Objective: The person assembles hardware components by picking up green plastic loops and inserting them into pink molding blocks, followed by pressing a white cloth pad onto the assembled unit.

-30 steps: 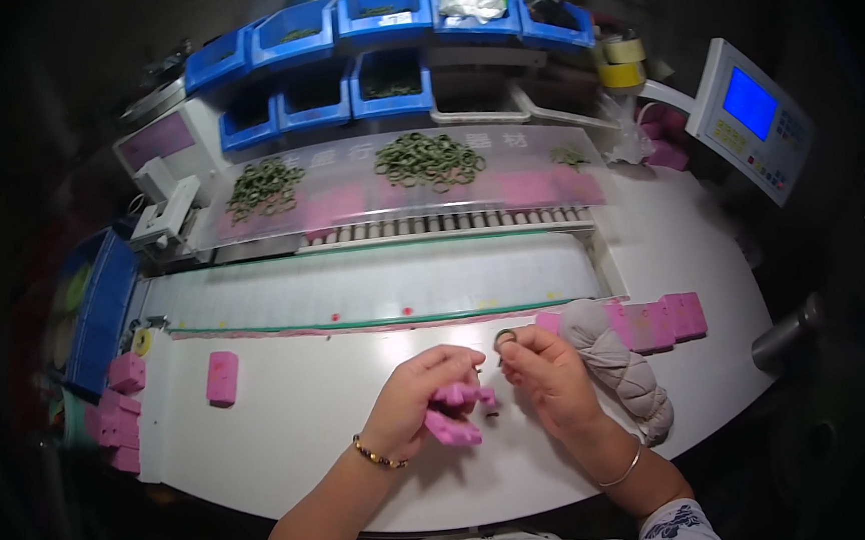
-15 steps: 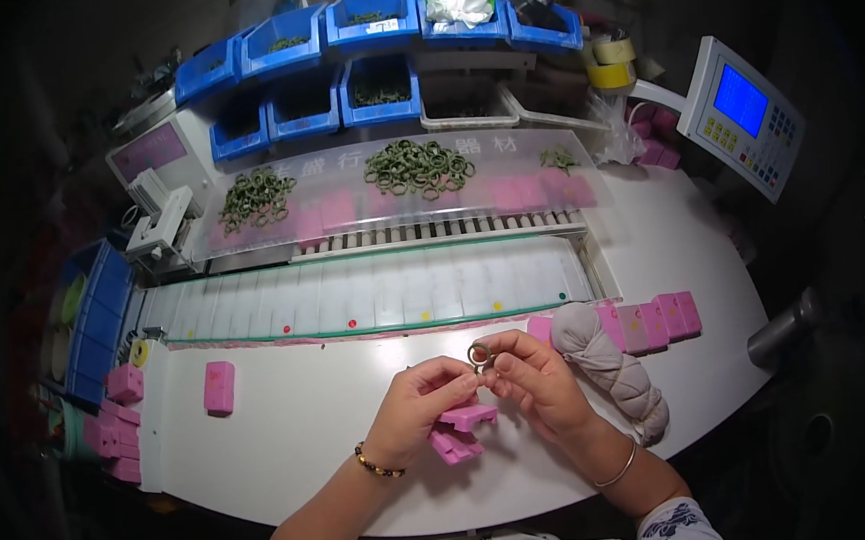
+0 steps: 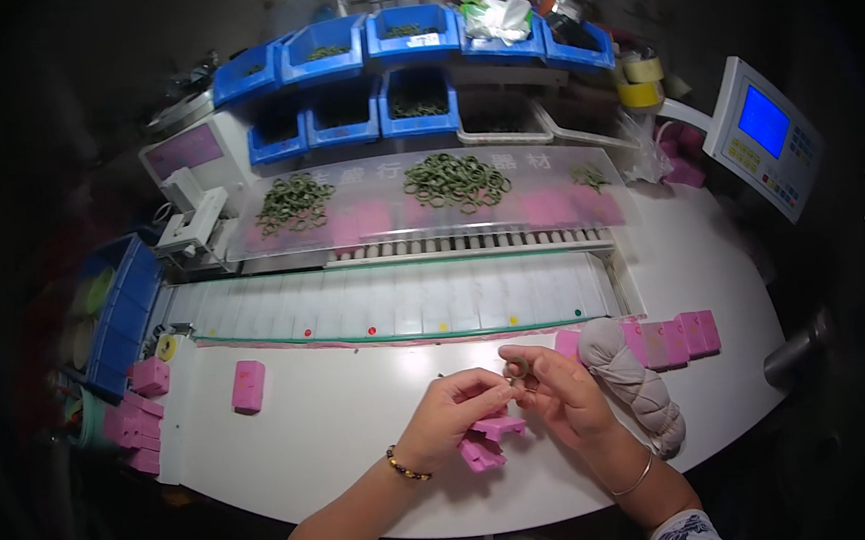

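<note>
At the centre of the white table [image 3: 296,470], taking the hands' meeting point as the clock's centre, the left hand [image 3: 460,408] is curling around pink block pieces [image 3: 483,449], which are hanging at seven o'clock. The right hand [image 3: 570,393] is pinching a small green ring [image 3: 524,367] at one o'clock, just beside the left fingertips; whether these are touching it, I cannot tell. A grey cloth bundle [image 3: 633,388] is lying at three o'clock, a lone pink block [image 3: 248,386] at nine, and a ring pile [image 3: 457,183] at twelve.
</note>
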Demonstrator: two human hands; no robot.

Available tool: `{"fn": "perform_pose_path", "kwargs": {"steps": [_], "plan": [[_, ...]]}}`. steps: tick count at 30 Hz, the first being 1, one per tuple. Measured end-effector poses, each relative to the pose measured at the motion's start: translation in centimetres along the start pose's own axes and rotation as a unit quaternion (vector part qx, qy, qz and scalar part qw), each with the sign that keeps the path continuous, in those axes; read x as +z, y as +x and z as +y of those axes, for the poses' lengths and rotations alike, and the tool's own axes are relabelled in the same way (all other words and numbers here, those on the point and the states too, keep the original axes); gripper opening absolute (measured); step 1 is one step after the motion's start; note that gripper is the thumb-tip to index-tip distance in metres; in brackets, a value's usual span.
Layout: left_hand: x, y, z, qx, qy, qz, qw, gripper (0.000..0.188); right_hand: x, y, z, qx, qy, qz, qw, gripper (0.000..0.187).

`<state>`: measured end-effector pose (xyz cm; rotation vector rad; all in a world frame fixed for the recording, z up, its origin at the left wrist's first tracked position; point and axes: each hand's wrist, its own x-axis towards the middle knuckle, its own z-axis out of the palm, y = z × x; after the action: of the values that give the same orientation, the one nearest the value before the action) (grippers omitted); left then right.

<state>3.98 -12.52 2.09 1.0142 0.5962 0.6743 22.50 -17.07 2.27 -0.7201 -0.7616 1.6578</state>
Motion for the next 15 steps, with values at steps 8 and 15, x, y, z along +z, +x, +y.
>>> {"fn": "perform_pose_path", "kwargs": {"steps": [8,15], "plan": [[-0.35,0.21,-0.73,-0.093,-0.096,-0.098,0.986,0.018,-0.94,-0.32,0.50,-0.018,-0.035,-0.029,0.999,0.034],[-0.49,0.52,-1.04,-0.088,-0.106,-0.120,0.983,0.018,-0.74,-0.35,0.37,-0.023,-0.056,-0.023,0.998,0.032]]}}
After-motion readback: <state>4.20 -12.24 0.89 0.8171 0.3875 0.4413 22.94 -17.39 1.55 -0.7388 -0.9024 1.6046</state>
